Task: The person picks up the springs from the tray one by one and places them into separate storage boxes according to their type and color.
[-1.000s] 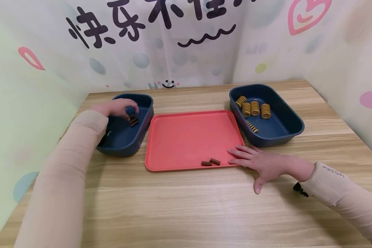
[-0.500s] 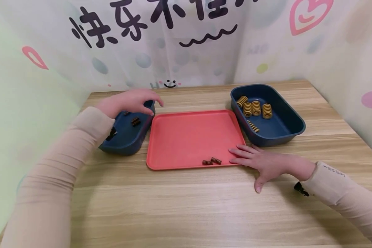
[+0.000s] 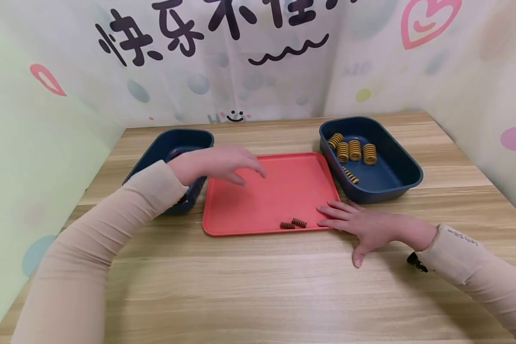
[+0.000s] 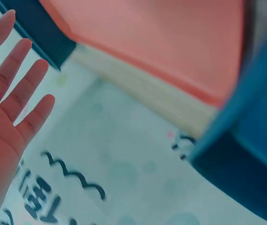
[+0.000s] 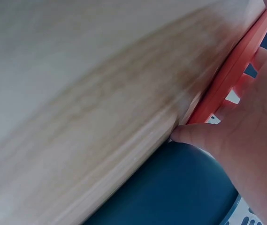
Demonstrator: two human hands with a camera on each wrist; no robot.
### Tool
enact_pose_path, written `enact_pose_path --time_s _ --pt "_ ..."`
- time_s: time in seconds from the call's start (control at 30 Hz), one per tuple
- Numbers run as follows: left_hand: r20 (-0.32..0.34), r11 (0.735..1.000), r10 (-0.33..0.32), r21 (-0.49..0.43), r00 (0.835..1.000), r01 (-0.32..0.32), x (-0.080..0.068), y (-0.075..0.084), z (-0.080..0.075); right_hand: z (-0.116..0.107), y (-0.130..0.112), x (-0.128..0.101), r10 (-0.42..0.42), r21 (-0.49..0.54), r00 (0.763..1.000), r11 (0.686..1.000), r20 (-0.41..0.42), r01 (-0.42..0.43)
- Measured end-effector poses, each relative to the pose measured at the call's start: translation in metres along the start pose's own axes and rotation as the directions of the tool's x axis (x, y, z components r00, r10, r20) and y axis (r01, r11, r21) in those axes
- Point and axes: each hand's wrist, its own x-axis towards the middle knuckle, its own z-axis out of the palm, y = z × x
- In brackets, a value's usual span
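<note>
springs (image 3: 293, 224) waited on the red tray (image 3: 266, 191) as my left hand (image 3: 217, 164), fingers spread and empty, reached over it; next, a pinch; my right hand (image 3: 365, 228) lay flat.

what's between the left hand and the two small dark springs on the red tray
Nothing visible. The left hand hovers empty over the red plastic tray; only bare tray floor lies between it and the two small dark coil springs near the front edge.

Light wood-grain bench (image 3: 258, 286). Pastel backdrop (image 3: 456, 71) on three sides: black brush characters, wavy line, pink hearts, coloured dots, small smiley (image 3: 235, 116). Lighting soft, even.
</note>
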Motion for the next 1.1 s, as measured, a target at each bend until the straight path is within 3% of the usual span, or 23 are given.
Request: enact_pose_path --time_s 0.2,0.4,0.77,1.1 --pt "0.071 0.997 0.071 -0.043 0.995 -0.068 0.018 0.015 0.015 -0.001 0.000 0.000 -0.005 0.005 1.000 1.000 0.002 0.005" --pt "0.095 0.992 0.119 -0.048 0.988 -0.115 0.031 0.021 0.028 -0.002 -0.001 0.000 -0.008 0.014 1.000 1.000 0.005 0.007" --pt "0.128 0.987 0.160 -0.049 0.979 -0.155 0.045 0.031 0.039 -0.003 -0.001 0.000 0.004 0.009 1.000 1.000 0.012 -0.004" --pt "0.193 0.988 0.155 -0.019 0.969 -0.154 0.056 0.045 0.047 -0.003 -0.002 -0.001 -0.001 0.016 1.000 1.000 0.008 0.000"
